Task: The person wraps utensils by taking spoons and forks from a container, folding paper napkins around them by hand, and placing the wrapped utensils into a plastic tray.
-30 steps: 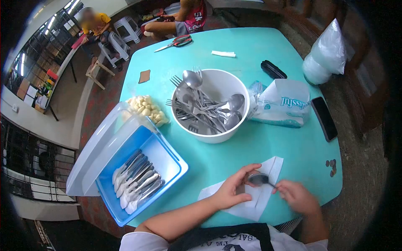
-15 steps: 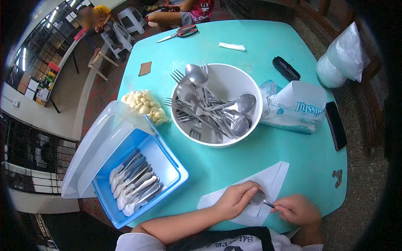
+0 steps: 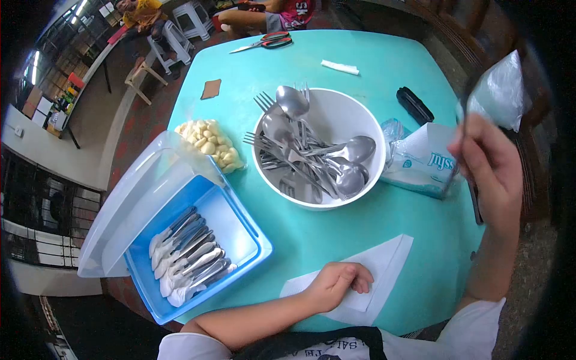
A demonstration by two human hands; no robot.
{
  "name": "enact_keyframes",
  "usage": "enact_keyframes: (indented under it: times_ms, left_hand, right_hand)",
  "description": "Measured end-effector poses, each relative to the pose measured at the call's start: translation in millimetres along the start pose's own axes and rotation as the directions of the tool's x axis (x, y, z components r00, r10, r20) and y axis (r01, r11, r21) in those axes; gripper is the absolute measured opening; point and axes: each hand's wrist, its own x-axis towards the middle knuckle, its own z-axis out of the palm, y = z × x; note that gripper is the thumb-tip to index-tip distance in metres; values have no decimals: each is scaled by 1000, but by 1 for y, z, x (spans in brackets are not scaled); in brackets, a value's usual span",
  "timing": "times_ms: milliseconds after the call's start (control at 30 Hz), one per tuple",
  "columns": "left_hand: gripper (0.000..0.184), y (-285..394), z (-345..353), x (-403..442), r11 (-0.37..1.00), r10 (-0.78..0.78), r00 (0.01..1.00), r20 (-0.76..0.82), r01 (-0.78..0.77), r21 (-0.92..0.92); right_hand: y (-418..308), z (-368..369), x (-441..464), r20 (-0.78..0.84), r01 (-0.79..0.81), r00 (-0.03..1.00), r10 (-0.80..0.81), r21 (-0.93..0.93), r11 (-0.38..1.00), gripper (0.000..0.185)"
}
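Observation:
My left hand [image 3: 342, 285] rests on a folded white napkin [image 3: 393, 257] near the front edge, its fingers curled together with nothing visible in them. My right hand [image 3: 489, 165] is raised at the right, pinching a thin, motion-blurred spoon held upright beside the tissue pack [image 3: 420, 174]. A white bowl [image 3: 379, 153] holds several forks and spoons [image 3: 292, 102], some leaning over its rim. To the left, a blue box [image 3: 261, 252] with its translucent lid [image 3: 108, 240] open contains a row of cutlery [image 3: 186, 258] wrapped in white at one end.
Around the bowl are a bag of pale pieces [image 3: 210, 144], a brown square [image 3: 210, 89], scissors [image 3: 270, 42], a white strip [image 3: 340, 66] and a black object [image 3: 414, 105]. A phone [image 3: 476, 204] lies partly behind my right arm. Two people sit beyond the table.
My right hand has lifted off the napkin up to the right with the spoon. My left hand has let go of the spoon's bowl and stays on the napkin.

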Motion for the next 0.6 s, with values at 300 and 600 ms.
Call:
enact_keyframes:
  times_ms: [300,600]
  left_hand:
    - [47,7,7,3,995,-85,994,-71,88,37]
    - [43,10,8,4,989,-87,992,-90,97,108]
  right_hand:
    - [-14,54,72,176,297,932,-315,123,947,17]
    - [2,101,74,447,252,861,-241,35,967,15]
